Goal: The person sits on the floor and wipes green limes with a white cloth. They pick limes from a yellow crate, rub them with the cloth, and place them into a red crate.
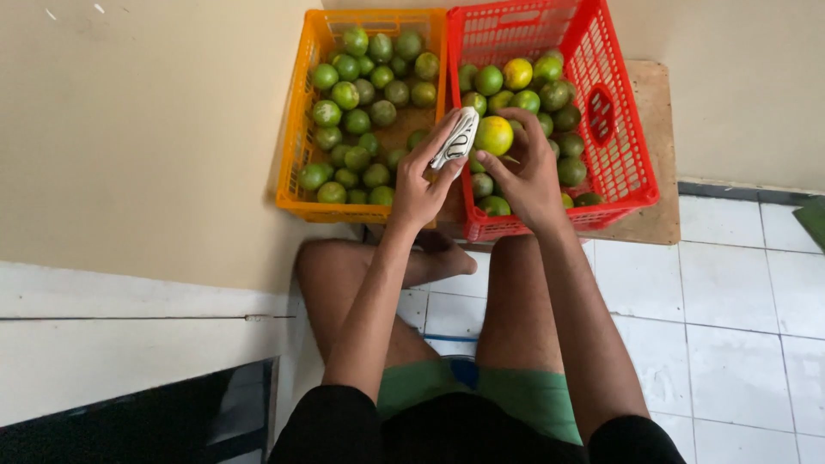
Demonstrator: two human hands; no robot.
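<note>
My left hand point(421, 180) grips a folded white cloth point(456, 139) with dark markings and presses it against a yellow-green citrus fruit point(494, 135). My right hand point(526, 172) holds that fruit from the right and below, fingers wrapped around it. Both hands hover above the near edge of a red plastic basket point(632, 146) filled with several green and yellowish fruits. To its left, an orange plastic basket point(296, 146) holds several green fruits.
Both baskets rest on a brown wooden board point(655, 112) against a beige wall point(146, 137). My bare knees and a foot point(443, 258) are just below the baskets. White floor tiles point(739, 326) spread to the right. A dark panel point(172, 421) sits at lower left.
</note>
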